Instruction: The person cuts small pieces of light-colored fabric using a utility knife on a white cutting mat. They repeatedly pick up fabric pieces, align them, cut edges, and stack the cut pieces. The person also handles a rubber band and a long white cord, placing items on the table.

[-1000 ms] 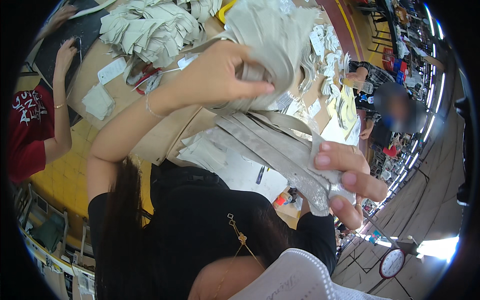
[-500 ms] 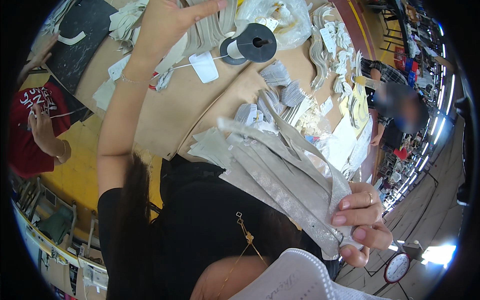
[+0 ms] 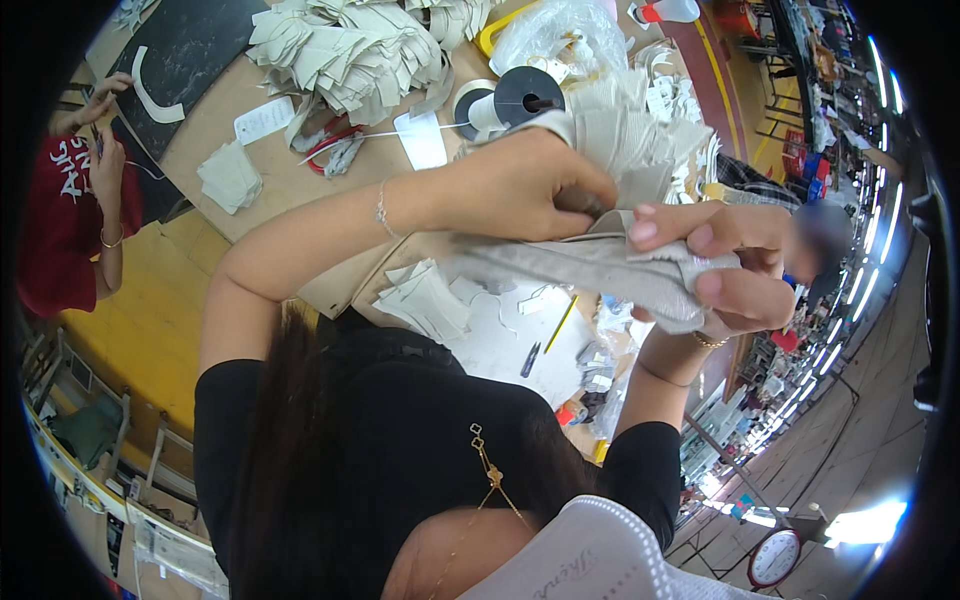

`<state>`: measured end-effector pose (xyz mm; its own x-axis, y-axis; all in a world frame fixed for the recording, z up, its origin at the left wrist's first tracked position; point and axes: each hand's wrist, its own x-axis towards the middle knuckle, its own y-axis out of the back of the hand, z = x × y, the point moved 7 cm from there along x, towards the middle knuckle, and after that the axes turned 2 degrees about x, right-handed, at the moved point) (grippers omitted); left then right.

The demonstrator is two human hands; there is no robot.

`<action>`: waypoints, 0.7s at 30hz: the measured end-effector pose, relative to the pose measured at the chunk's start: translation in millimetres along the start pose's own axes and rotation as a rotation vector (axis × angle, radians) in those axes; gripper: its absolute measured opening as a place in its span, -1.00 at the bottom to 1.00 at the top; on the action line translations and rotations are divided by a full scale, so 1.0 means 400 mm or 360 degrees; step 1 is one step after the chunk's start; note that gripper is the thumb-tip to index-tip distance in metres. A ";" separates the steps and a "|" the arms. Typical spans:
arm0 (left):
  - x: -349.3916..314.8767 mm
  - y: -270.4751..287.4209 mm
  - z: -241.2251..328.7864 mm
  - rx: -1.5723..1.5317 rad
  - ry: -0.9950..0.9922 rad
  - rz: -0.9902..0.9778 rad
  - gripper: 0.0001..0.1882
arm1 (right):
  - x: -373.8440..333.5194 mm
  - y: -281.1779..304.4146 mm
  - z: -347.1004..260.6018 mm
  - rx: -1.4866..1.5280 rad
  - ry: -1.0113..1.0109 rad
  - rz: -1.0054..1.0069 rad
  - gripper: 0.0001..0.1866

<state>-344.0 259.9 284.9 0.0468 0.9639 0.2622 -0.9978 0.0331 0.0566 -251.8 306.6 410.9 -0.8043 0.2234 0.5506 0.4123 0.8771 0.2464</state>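
My right hand [image 3: 730, 255] grips a sheaf of grey, leather-like strips [image 3: 600, 265], folded over and slightly blurred, with their loose ends pointing left. Reaching across from the left, my left hand [image 3: 525, 185] has its fingers curled and its thumb bent in close to that sheaf. A thick fanned bundle of pale grey strips [image 3: 635, 135] spreads out beyond the left hand and seems to be in its grasp, though the far fingers are hidden. Both hands are over the table, close together.
A big pile of pale cut pieces [image 3: 350, 60] lies at the back. Nearby are a black-flanged spool [image 3: 528, 100], red-handled scissors [image 3: 330, 145] and a plastic bag [image 3: 560, 40]. Snips [image 3: 530, 360] and a yellow pencil [image 3: 562, 323] lie nearer. A co-worker in red [image 3: 80, 210] is at left.
My left hand has come down and right from the back of the table, with the fanned bundle beside it. My right hand has lifted the grey strips up and forward to meet it.
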 end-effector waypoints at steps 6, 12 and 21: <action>-0.040 -0.019 0.009 -0.0477 0.0126 -0.0090 -0.72 | -0.022 0.003 -0.018 -0.0278 0.0029 0.0027 -0.77; -0.071 -0.043 -0.002 -0.0562 0.0233 -0.0202 -0.44 | -0.036 0.008 -0.001 -0.0543 0.0047 -0.0030 -0.50; -0.085 -0.070 -0.037 -0.0519 0.0240 -0.0125 -0.44 | -0.094 0.021 -0.006 -0.0810 -0.0004 0.0044 -0.55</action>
<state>-318.3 230.3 260.1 0.1411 0.9823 0.1230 -0.9548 0.1679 -0.2453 -217.3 304.5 394.2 -0.7908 0.2454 0.5607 0.5894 0.5525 0.5894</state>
